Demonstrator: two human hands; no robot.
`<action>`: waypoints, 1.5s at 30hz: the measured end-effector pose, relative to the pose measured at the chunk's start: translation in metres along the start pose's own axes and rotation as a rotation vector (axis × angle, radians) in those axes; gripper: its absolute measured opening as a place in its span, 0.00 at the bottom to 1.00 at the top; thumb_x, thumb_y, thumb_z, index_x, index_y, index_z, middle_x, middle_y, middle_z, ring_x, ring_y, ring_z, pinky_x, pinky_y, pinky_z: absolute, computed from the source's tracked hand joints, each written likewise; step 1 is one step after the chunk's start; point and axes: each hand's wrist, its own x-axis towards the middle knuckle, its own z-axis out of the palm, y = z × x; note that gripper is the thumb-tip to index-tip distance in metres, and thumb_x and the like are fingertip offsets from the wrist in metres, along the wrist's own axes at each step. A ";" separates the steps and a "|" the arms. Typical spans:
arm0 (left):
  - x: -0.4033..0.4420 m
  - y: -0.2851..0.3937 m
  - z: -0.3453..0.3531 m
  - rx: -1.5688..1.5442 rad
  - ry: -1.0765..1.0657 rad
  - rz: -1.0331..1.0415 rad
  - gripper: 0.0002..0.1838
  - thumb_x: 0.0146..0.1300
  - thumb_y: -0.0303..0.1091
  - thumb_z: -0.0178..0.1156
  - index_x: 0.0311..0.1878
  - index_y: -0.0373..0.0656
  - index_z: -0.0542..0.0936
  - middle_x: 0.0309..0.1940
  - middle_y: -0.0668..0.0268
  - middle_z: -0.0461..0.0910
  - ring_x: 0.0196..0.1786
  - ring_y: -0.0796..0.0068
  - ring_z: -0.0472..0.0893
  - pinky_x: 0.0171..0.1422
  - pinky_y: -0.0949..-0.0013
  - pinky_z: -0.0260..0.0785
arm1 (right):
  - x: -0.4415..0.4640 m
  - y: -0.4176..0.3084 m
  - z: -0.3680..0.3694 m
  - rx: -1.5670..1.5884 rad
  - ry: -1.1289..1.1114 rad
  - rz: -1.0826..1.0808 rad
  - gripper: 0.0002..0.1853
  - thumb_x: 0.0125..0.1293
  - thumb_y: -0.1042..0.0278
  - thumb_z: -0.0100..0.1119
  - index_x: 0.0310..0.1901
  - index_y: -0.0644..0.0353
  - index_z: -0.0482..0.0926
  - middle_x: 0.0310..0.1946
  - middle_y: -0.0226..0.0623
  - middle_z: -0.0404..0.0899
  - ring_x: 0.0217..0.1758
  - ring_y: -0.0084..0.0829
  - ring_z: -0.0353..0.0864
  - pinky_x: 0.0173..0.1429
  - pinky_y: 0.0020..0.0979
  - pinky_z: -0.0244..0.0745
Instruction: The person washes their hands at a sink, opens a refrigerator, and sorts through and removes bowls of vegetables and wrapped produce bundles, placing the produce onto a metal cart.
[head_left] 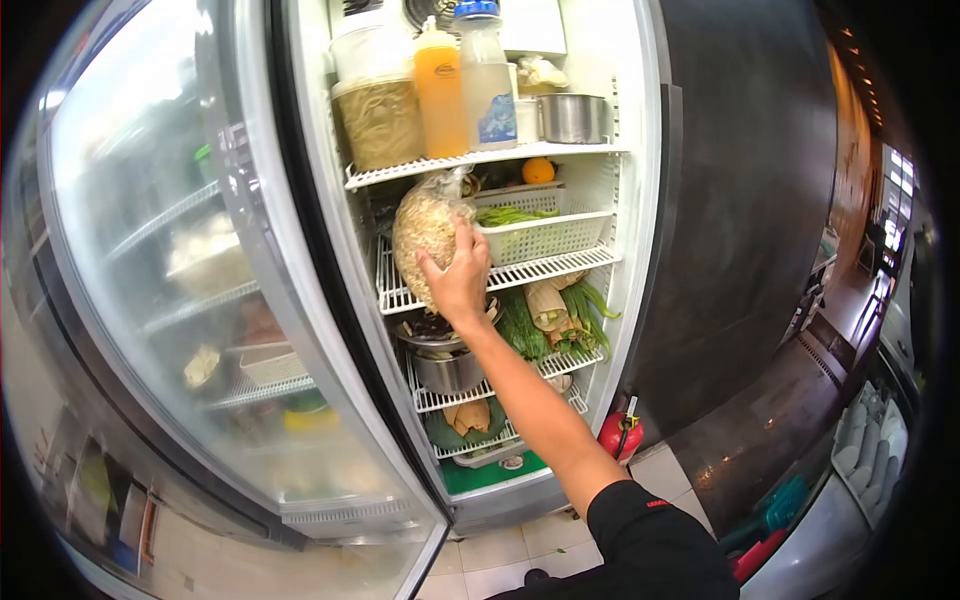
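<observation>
My right hand (pixel 462 275) reaches into the open fridge, its fingers and thumb gripping a clear plastic bag of pale tan, crumbly food (pixel 425 228). The bag is at the left of a wire shelf (pixel 540 268), its gathered top near the shelf above. Just right of it stands a white plastic basket (pixel 550 238) with green vegetables inside. An orange fruit (pixel 538 171) shows behind the basket. Below my hand are a metal pot (pixel 447 372) and leafy greens (pixel 522 325) beside a paper-wrapped bundle (pixel 548 305). My left hand is out of view.
The glass fridge door (pixel 180 280) stands open at the left. On the top shelf are an orange squeeze bottle (pixel 441 95), a blue-capped bottle (pixel 487 85), a tub (pixel 378 125) and a metal container (pixel 573 118). A red fire extinguisher (pixel 620 435) stands right of the fridge.
</observation>
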 end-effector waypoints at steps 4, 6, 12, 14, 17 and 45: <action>0.043 0.139 -0.023 0.166 0.067 0.335 0.22 0.66 0.40 0.58 0.55 0.29 0.75 0.41 0.53 0.82 0.41 0.67 0.79 0.48 0.65 0.72 | -0.002 -0.001 -0.013 0.007 -0.094 -0.001 0.40 0.53 0.65 0.71 0.66 0.65 0.62 0.53 0.62 0.66 0.56 0.55 0.68 0.61 0.44 0.64; 0.058 0.231 -0.039 -0.140 0.122 0.430 0.18 0.59 0.32 0.66 0.49 0.31 0.77 0.40 0.60 0.81 0.42 0.76 0.78 0.48 0.70 0.72 | 0.001 -0.004 -0.012 -0.005 -0.118 0.012 0.39 0.54 0.66 0.70 0.66 0.65 0.63 0.54 0.62 0.65 0.56 0.55 0.67 0.61 0.44 0.65; 0.068 0.482 -0.097 0.115 0.870 1.113 0.31 0.58 0.25 0.62 0.65 0.34 0.67 0.53 0.54 0.75 0.53 0.65 0.76 0.53 0.66 0.70 | 0.001 -0.013 -0.004 0.022 -0.069 -0.084 0.33 0.50 0.70 0.69 0.60 0.60 0.69 0.59 0.57 0.63 0.59 0.55 0.65 0.63 0.47 0.62; 0.087 0.534 -0.115 0.092 1.004 1.141 0.35 0.57 0.26 0.63 0.68 0.34 0.62 0.63 0.52 0.68 0.62 0.58 0.70 0.60 0.62 0.67 | 0.003 -0.019 -0.004 0.028 -0.109 -0.216 0.32 0.50 0.72 0.68 0.60 0.58 0.69 0.60 0.54 0.63 0.59 0.54 0.65 0.63 0.46 0.62; 0.112 0.581 -0.137 0.159 1.074 1.128 0.42 0.55 0.28 0.65 0.71 0.33 0.55 0.69 0.45 0.56 0.71 0.49 0.57 0.70 0.57 0.57 | 0.014 -0.015 -0.001 0.097 -0.180 -0.333 0.32 0.50 0.70 0.68 0.59 0.58 0.71 0.60 0.51 0.66 0.60 0.53 0.65 0.63 0.45 0.63; 0.143 0.653 -0.173 0.623 1.341 0.855 0.35 0.55 0.44 0.66 0.63 0.39 0.68 0.64 0.44 0.61 0.67 0.42 0.59 0.64 0.45 0.59 | 0.216 0.175 0.177 -0.481 -0.584 -0.145 0.30 0.62 0.48 0.57 0.65 0.48 0.67 0.66 0.28 0.66 0.67 0.28 0.67 0.67 0.27 0.66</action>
